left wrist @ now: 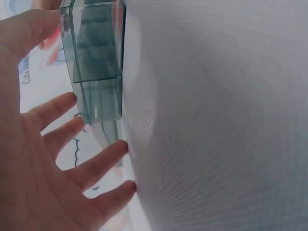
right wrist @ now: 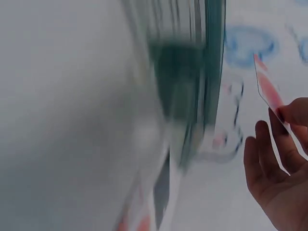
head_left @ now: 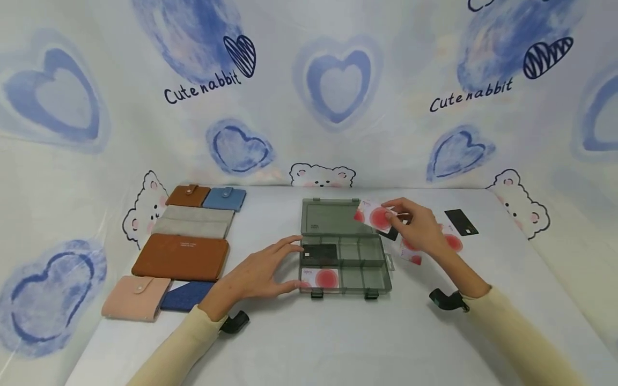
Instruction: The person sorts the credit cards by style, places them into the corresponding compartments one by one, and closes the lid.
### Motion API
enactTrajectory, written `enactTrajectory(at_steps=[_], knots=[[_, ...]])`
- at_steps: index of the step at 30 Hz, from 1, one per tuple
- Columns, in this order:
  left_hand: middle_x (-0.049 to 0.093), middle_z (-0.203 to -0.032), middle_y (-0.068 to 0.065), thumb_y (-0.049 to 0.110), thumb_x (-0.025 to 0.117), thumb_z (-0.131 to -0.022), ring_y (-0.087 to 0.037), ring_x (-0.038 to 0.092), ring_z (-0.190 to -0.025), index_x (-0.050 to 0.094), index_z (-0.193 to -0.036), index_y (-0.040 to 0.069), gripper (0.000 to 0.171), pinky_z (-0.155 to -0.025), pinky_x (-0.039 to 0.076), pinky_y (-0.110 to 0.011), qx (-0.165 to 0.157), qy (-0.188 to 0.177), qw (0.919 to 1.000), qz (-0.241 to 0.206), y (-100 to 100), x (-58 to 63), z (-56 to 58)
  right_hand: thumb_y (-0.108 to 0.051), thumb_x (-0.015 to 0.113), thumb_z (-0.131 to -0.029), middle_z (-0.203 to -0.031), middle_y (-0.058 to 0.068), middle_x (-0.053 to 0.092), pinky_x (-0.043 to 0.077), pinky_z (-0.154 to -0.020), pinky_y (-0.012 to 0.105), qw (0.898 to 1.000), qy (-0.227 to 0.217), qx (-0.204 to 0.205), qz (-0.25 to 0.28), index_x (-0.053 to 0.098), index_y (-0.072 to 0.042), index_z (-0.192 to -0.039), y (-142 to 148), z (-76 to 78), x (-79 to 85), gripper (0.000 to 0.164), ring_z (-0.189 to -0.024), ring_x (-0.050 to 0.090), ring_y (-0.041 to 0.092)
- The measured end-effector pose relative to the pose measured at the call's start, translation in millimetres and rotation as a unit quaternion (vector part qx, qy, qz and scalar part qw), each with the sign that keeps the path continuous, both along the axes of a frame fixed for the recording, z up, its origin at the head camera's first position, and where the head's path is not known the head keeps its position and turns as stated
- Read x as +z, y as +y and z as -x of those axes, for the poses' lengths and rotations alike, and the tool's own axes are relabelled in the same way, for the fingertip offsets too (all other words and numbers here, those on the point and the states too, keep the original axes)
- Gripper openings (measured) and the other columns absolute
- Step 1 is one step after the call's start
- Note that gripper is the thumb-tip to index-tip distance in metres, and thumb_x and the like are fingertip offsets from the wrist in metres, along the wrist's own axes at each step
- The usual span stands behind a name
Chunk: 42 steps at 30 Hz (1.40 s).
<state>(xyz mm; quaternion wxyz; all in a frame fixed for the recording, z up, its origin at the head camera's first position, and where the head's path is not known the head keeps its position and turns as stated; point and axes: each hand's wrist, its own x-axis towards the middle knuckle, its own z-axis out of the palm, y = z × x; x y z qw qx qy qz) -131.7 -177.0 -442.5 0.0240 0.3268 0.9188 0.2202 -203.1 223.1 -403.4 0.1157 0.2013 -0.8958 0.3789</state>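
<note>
Delicately, a right hand (head_left: 415,225) pinches a pink-and-white card (head_left: 373,215) between thumb and fingers, raising it by the right side of a translucent green compartment box (head_left: 374,249); in the head view the card overlaps the edge of the box's open lid (head_left: 328,215). The left hand (head_left: 263,271) — fingers and thumb spread apart — touches the box's left side. Inside, a black card (head_left: 321,254) lies in the far-left compartment and a red-circle card (head_left: 321,278) in the near-left one. To the right, another black card (head_left: 461,222) lies on the white tabletop (head_left: 338,338), with more pink-patterned cards (head_left: 452,241) partly hidden by the right hand and forearm. At far left — grouped closely together — are a brown snap wallet (head_left: 188,195), a light-blue snap wallet (head_left: 224,199), a gray wallet (head_left: 195,221), a long brown wallet (head_left: 181,258), a pink snap wallet (head_left: 135,298) and a navy wallet (head_left: 188,297).
</note>
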Motion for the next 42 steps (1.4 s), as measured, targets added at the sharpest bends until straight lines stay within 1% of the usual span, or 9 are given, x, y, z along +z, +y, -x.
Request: enactTrajectory(at_steps=[3, 7, 11, 15, 22, 27, 31, 37, 42], knots=[[0.023, -0.166, 0.012, 0.065, 0.066, -0.088, -0.017, 0.041, -0.143, 0.046, -0.151, 0.026, 0.076, -0.101, 0.048, -0.050, 0.000, 0.001, 1.0000, -0.002, 0, 0.8, 1.1, -0.014, 0.072, -0.095, -0.096, -0.002, 0.073, 0.060, -0.076, 0.034, 0.998, 0.007, 0.059, 0.015, 0.071, -0.017, -0.119, -24, -22.6, -1.1, 0.024, -0.084, 0.073, 0.019], [0.022, -0.166, 0.012, 0.066, 0.065, -0.088, -0.017, 0.041, -0.143, 0.046, -0.151, 0.027, 0.076, -0.100, 0.049, -0.050, 0.000, -0.001, 1.0000, 0.001, -1, 1.7, 2.3, -0.008, 0.074, -0.093, -0.109, -0.005, 0.073, 0.059, -0.075, 0.031, 0.991, -0.013, 0.135, 0.014, 0.071, -0.019, -0.118, -54, -49.4, -2.8, 0.028, -0.086, 0.070, 0.011], [0.022, -0.166, 0.014, 0.067, 0.066, -0.087, -0.018, 0.041, -0.143, 0.047, -0.150, 0.028, 0.077, -0.099, 0.049, -0.052, 0.009, 0.000, 1.0000, -0.001, 0, 2.6, 3.8, -0.011, 0.075, -0.092, -0.108, -0.012, 0.071, 0.057, -0.070, 0.024, 0.986, -0.016, 0.161, -0.037, 0.070, -0.025, -0.117, -77, -65.8, -8.3, 0.028, -0.081, 0.064, 0.005], [0.021, -0.166, 0.015, 0.069, 0.064, -0.087, -0.018, 0.040, -0.143, 0.046, -0.150, 0.029, 0.077, -0.099, 0.049, -0.052, 0.011, -0.005, 0.9999, -0.002, 0, 2.4, 4.9, -0.014, 0.075, -0.093, -0.099, -0.017, 0.070, 0.053, -0.065, 0.022, 0.982, -0.022, 0.166, -0.085, 0.069, -0.028, -0.114, -92, -75.1, -16.7, 0.026, -0.073, 0.059, 0.002], [0.019, -0.166, 0.015, 0.072, 0.058, -0.088, -0.018, 0.041, -0.143, 0.045, -0.151, 0.029, 0.078, -0.093, 0.052, -0.050, 0.004, -0.009, 1.0000, 0.000, -1, 0.9, 4.0, -0.018, 0.073, -0.094, -0.099, -0.014, 0.070, 0.050, -0.066, 0.022, 0.977, -0.019, 0.172, -0.127, 0.071, -0.029, -0.112, -101, -82.2, -22.2, 0.021, -0.076, 0.058, 0.000], [0.020, -0.166, 0.013, 0.070, 0.060, -0.088, -0.019, 0.040, -0.144, 0.045, -0.151, 0.029, 0.077, -0.097, 0.050, -0.052, 0.006, -0.014, 0.9999, -0.005, -2, -0.6, 2.2, -0.026, 0.071, -0.097, -0.108, -0.009, 0.060, 0.051, -0.070, 0.024, 0.965, 0.036, 0.173, -0.195, 0.073, -0.028, -0.118, -101, -84.7, -21.7, 0.022, -0.082, 0.057, 0.005], [0.021, -0.166, 0.013, 0.069, 0.061, -0.088, -0.020, 0.040, -0.144, 0.044, -0.152, 0.028, 0.078, -0.098, 0.049, -0.053, 0.007, -0.012, 0.9999, -0.009, -2, -1.5, 0.1, -0.032, 0.069, -0.098, -0.113, -0.008, 0.063, 0.055, -0.078, 0.029, 0.955, 0.070, 0.169, -0.235, 0.073, -0.026, -0.124, -99, -86.2, -23.8, 0.027, -0.100, 0.061, 0.009], [0.023, -0.166, 0.012, 0.066, 0.063, -0.089, -0.019, 0.040, -0.144, 0.045, -0.151, 0.028, 0.076, -0.099, 0.049, -0.053, 0.005, -0.006, 0.9999, -0.014, -1, -1.7, -0.9, -0.036, 0.068, -0.097, -0.120, -0.013, 0.068, 0.056, -0.086, 0.036, 0.961, 0.049, 0.160, -0.220, 0.072, -0.029, -0.126, -92, -86.6, -23.3, 0.029, -0.114, 0.061, 0.010], [0.024, -0.166, 0.011, 0.065, 0.064, -0.089, -0.019, 0.040, -0.143, 0.045, -0.151, 0.027, 0.075, -0.097, 0.050, -0.052, 0.003, -0.005, 0.9999, -0.013, -1, -0.7, -1.0, -0.031, 0.070, -0.097, -0.119, -0.011, 0.068, 0.057, -0.080, 0.033, 0.968, 0.038, 0.187, -0.164, 0.070, -0.027, -0.128, -73, -72.4, -16.4, 0.031, -0.106, 0.063, 0.007]])
